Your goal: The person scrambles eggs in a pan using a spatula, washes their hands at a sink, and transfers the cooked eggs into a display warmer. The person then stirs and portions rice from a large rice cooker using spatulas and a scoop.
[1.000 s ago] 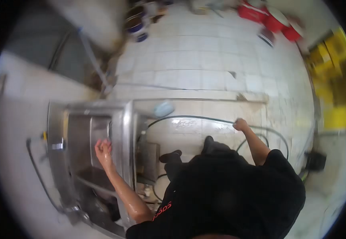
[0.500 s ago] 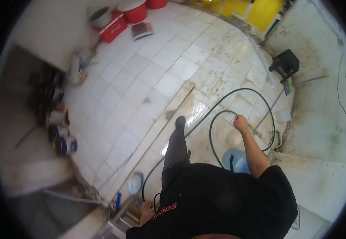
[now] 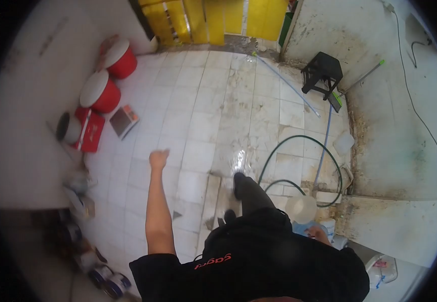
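My left hand (image 3: 158, 159) is stretched out over the white tiled floor (image 3: 193, 126), its fingers mostly curled, with one digit sticking out and nothing visible in it. Low on the right, my right hand (image 3: 318, 234) is beside a blue translucent jug (image 3: 301, 229), close to my body. Its fingers are partly hidden and too unclear to read. A green hose (image 3: 299, 136) lies looped on the floor ahead of that hand, one stretch running behind a whitish round container (image 3: 301, 209).
Red tubs with white lids (image 3: 93, 91) and a red box (image 3: 91, 130) line the left wall, near a scale-like device (image 3: 124, 122). A black stool (image 3: 324, 73) and long-handled tools (image 3: 291, 86) are at the right. Yellow strips (image 3: 193, 20) hang at the back.
The view has turned right, away from the metal sink. My left hand has swung out over the floor; my right hand has dropped from the hose down beside the jug.
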`<state>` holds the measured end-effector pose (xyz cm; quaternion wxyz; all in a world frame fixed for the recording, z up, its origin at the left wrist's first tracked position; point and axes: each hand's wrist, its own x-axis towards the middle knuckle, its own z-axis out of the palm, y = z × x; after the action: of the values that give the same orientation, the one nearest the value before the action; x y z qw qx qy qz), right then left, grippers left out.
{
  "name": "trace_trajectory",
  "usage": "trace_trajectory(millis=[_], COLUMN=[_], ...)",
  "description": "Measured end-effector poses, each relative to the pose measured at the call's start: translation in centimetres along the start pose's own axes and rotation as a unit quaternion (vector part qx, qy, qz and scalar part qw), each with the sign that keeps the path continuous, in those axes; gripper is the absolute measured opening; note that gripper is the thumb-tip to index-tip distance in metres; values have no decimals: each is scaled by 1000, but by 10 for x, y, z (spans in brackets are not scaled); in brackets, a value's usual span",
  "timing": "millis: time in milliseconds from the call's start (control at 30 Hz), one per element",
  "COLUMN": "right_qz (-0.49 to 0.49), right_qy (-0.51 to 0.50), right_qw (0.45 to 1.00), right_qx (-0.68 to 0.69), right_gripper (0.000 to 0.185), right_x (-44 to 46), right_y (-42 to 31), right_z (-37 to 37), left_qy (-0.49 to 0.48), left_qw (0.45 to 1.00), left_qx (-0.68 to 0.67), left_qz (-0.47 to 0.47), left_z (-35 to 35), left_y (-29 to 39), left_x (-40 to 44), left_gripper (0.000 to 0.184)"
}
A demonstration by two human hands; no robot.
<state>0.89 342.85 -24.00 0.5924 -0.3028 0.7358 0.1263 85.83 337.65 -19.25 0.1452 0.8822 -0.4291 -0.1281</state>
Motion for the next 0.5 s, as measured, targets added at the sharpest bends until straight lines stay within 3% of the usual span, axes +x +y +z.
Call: trace_trajectory(millis=[67, 100, 133, 167, 200, 267, 333, 367, 400, 433, 500], right_qz=[88, -96, -280, -454, -453, -255, -209, -314, -333, -363, -461], right_qy=[79, 82, 79, 86, 74, 46, 76, 214, 248, 264, 226], right_qw=[993, 992, 954, 880, 878, 927, 918, 857, 869, 886, 857], right_qx=[28, -19, -67, -111, -136, -273, -327, -348, -268, -116, -48], right_gripper=[18, 17, 15, 14, 20, 31, 42, 49, 41, 40, 38], right_x=[28, 28, -8, -46, -2, 124, 177, 144, 111, 90, 15], right_y=[-36, -60, -112, -166, -199, -305, -442, -534, -624, -696, -818], right_z=[9, 7, 9, 12, 4, -22, -48, -60, -78, -93, -133], left_qy=[150, 84, 17, -58, -122, -204, -267, -265, -259, -282, -248], left_qw=[983, 985, 978, 977, 971, 958, 950, 949, 948, 935, 893], left_qx=[-73, -136, -198, -193, -187, -190, -154, -168, -183, -204, -331], left_qz=[82, 71, 56, 69, 90, 66, 45, 11, -20, -68, -178], left_z=[-29, -56, -75, -54, -38, -39, -47, -45, -45, -67, -95], left_y=[108, 168, 212, 212, 214, 228, 215, 199, 182, 180, 156], left_x=[89, 113, 135, 174, 220, 265, 304, 324, 345, 363, 388], left_gripper=[47, 55, 65, 71, 78, 80, 80, 78, 76, 75, 65])
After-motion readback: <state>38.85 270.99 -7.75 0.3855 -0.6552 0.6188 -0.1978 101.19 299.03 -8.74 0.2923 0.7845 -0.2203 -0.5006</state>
